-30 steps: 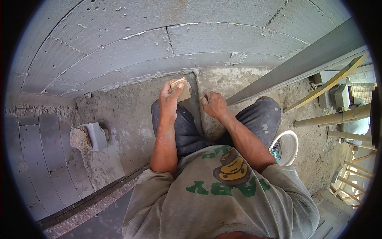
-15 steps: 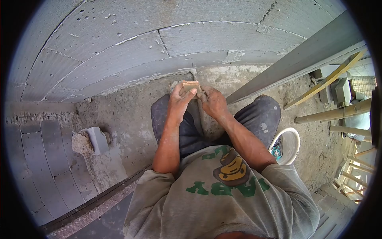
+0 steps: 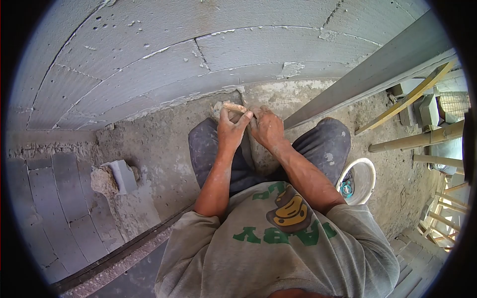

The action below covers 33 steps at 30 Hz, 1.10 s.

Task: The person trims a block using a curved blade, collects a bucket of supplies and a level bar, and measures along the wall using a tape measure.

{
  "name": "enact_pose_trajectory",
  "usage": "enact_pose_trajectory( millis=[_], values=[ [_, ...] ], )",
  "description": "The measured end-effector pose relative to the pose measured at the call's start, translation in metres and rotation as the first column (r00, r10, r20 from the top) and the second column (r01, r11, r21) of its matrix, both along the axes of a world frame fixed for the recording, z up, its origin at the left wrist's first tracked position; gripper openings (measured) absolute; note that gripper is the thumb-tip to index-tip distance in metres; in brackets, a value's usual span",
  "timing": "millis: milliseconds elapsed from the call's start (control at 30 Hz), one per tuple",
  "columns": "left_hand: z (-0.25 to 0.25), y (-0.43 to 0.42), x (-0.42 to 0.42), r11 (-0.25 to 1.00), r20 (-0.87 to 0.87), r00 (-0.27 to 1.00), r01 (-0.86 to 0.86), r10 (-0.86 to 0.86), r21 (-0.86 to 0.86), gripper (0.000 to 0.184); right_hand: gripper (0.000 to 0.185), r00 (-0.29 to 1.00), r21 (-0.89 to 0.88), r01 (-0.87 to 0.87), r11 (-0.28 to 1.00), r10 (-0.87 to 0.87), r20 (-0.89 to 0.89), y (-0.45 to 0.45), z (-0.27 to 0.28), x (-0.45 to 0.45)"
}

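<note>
My left hand (image 3: pixel 231 130) is closed around a small flat piece of wood (image 3: pixel 234 107), thumb on the near side. The piece is pale brown with a rough, layered-looking long edge turned up towards me. Beside its right end, my right hand (image 3: pixel 267 129) is closed, fingertips pinched together and meeting my left thumb. Whatever those right fingertips hold is too small or hidden to make out. Both hands are above the gap between my bent knees, close to the foot of the block wall (image 3: pixel 248 49).
By my right knee is a white bucket (image 3: pixel 368 181) with a turquoise item (image 3: pixel 347 188) inside. A grey beam (image 3: pixel 367 74) slants down to the floor on the right, near bamboo poles (image 3: pixel 417 139). Broken block pieces (image 3: pixel 123 177) lie on the left floor.
The wood piece has tilted, so its broad face has turned away and mostly its edge shows. My left hand has shifted slightly right, and my right fingers have closed in more.
</note>
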<state>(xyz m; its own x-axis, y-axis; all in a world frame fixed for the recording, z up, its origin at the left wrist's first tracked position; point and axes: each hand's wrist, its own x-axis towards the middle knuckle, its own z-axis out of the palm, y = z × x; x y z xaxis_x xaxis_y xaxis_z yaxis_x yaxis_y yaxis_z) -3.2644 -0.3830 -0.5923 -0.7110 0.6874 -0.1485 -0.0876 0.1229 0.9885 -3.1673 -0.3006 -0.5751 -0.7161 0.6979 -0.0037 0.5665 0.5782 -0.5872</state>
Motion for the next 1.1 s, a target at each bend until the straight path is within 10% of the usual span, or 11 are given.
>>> enact_pose_trajectory(
  millis=[400,567,733,833,900,1100],
  values=[
    [-0.031,0.004,-0.009,0.991,-0.142,0.988,-0.078,0.063,-0.108,0.047,0.035,0.998,-0.075,-0.055,0.996,0.056,0.009,-0.013,0.013,0.013],
    [-0.055,0.026,-0.008,0.984,0.169,0.984,0.081,-0.054,-0.158,0.041,0.035,0.944,-0.245,-0.288,0.926,0.233,-0.233,-0.006,0.072,0.074],
    [-0.069,0.052,0.016,0.83,0.206,0.962,0.261,-0.18,-0.493,0.049,0.023,0.749,-0.216,0.108,0.97,-0.223,-0.624,0.0,0.102,0.202],
    [-0.096,0.057,0.039,0.716,0.274,0.924,0.38,-0.267,-0.586,0.048,0.02,0.438,-0.499,0.604,0.621,-0.782,-0.443,0.014,0.083,0.297],
    [-0.134,0.054,0.042,0.644,0.358,0.866,0.499,-0.349,-0.58,0.043,0.024,0.357,-0.139,0.906,0.4,-0.898,-0.257,0.027,0.027,0.371],
    [-0.158,0.039,0.062,0.599,0.594,0.742,0.638,-0.311,-0.484,0.036,0.03,0.298,0.144,0.909,0.391,-0.85,0.434,0.012,-0.093,0.467]
  ],
)
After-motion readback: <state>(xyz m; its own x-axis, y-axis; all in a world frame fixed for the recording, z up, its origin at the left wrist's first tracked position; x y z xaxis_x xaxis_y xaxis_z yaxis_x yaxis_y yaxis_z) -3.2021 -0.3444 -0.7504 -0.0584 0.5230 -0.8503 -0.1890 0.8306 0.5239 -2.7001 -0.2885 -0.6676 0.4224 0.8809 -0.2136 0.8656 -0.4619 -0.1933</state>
